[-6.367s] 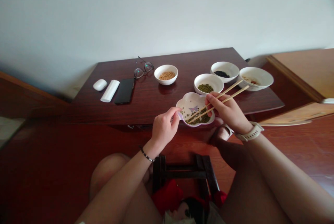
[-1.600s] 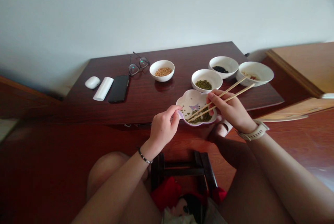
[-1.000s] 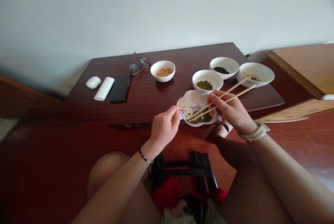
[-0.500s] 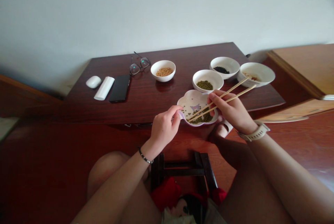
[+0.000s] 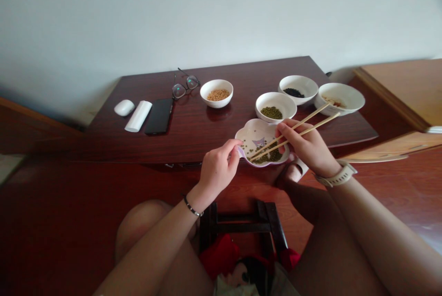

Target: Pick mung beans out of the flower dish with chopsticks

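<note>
My left hand [image 5: 217,174] pinches the left rim of a white flower-shaped plate [image 5: 248,136] with a small cartoon print. My right hand [image 5: 307,146] holds a pair of wooden chopsticks [image 5: 317,111] whose tips rest among green mung beans [image 5: 265,159] in the plate. Behind the plate stands a white bowl of mung beans [image 5: 271,112]. To its right are a bowl of black beans [image 5: 294,93] and a wider bowl holding reddish bits [image 5: 332,101]. A bowl of yellow soybeans [image 5: 217,95] sits further left.
The dark wooden table [image 5: 207,144] also holds glasses [image 5: 186,87], a black phone [image 5: 159,116], a white cylindrical case [image 5: 138,116] and a white mouse [image 5: 124,107]. A small dark stool [image 5: 241,224] with red cloth stands below, between my knees.
The camera view has shifted slightly, with the table a bit higher in the picture. Both hands remain at the plate, and the chopstick tips stay among the beans.
</note>
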Action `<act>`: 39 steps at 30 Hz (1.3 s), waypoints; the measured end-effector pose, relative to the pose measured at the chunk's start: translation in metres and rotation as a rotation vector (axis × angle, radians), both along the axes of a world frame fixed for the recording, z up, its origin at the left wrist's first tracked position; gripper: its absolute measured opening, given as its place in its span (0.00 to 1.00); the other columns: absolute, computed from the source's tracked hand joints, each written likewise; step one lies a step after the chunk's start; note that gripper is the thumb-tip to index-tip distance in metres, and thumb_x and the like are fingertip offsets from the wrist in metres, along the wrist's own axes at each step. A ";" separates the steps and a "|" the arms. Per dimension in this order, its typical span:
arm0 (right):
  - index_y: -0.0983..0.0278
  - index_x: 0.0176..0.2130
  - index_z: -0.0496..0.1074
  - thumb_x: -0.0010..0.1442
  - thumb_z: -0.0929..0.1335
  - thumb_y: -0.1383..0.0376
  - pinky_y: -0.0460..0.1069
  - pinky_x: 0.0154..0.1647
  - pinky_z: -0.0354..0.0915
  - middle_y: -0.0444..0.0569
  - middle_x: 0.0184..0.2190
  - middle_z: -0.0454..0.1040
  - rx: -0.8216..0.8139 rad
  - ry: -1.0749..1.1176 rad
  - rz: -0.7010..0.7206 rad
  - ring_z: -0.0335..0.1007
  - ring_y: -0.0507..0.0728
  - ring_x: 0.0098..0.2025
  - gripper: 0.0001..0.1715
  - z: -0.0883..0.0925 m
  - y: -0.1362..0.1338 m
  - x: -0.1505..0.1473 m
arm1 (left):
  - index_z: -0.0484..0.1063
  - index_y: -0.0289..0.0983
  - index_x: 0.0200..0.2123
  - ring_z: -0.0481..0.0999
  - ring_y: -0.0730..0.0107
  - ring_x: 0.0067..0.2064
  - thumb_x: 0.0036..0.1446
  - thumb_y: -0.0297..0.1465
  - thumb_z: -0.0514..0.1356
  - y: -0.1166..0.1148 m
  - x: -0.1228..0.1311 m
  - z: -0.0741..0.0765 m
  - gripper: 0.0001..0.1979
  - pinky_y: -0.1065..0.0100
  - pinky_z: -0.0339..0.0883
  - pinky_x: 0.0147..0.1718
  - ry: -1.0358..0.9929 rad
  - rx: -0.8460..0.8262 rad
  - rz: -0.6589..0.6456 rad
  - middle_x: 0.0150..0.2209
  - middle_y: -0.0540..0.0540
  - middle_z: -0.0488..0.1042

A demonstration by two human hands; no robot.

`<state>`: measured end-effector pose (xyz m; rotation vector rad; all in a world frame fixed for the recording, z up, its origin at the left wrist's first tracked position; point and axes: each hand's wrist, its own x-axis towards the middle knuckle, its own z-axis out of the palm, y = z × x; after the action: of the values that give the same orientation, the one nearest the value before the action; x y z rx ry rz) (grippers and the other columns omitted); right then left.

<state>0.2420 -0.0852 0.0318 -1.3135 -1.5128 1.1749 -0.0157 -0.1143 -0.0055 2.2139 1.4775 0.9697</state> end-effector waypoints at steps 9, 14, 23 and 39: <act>0.60 0.35 0.74 0.73 0.69 0.44 0.48 0.20 0.57 0.45 0.20 0.75 0.012 0.007 0.010 0.65 0.52 0.20 0.25 -0.004 0.001 0.002 | 0.79 0.40 0.54 0.84 0.68 0.34 0.76 0.30 0.56 -0.001 0.000 -0.001 0.13 0.67 0.71 0.36 0.005 0.001 0.008 0.41 0.46 0.88; 0.60 0.35 0.74 0.73 0.69 0.44 0.47 0.20 0.56 0.45 0.20 0.75 0.011 0.003 0.014 0.64 0.52 0.20 0.25 -0.006 0.003 0.003 | 0.79 0.40 0.53 0.85 0.67 0.35 0.76 0.30 0.56 -0.001 0.001 0.000 0.13 0.68 0.70 0.36 0.003 -0.010 0.013 0.42 0.47 0.88; 0.59 0.35 0.74 0.73 0.69 0.44 0.49 0.20 0.57 0.45 0.20 0.74 -0.012 0.028 0.025 0.64 0.53 0.20 0.25 -0.004 0.002 0.005 | 0.79 0.40 0.53 0.83 0.68 0.32 0.75 0.29 0.56 -0.002 0.002 0.002 0.13 0.68 0.69 0.34 0.017 -0.001 0.017 0.39 0.47 0.87; 0.60 0.35 0.74 0.73 0.69 0.44 0.48 0.19 0.56 0.45 0.20 0.74 0.014 0.046 0.049 0.64 0.52 0.20 0.25 -0.008 0.004 0.011 | 0.80 0.40 0.52 0.82 0.69 0.31 0.75 0.30 0.56 -0.001 0.004 0.002 0.12 0.69 0.69 0.33 0.026 0.007 0.019 0.38 0.47 0.87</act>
<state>0.2526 -0.0816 0.0243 -1.2388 -1.5246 1.2152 -0.0120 -0.1153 -0.0033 2.2293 1.5116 0.9565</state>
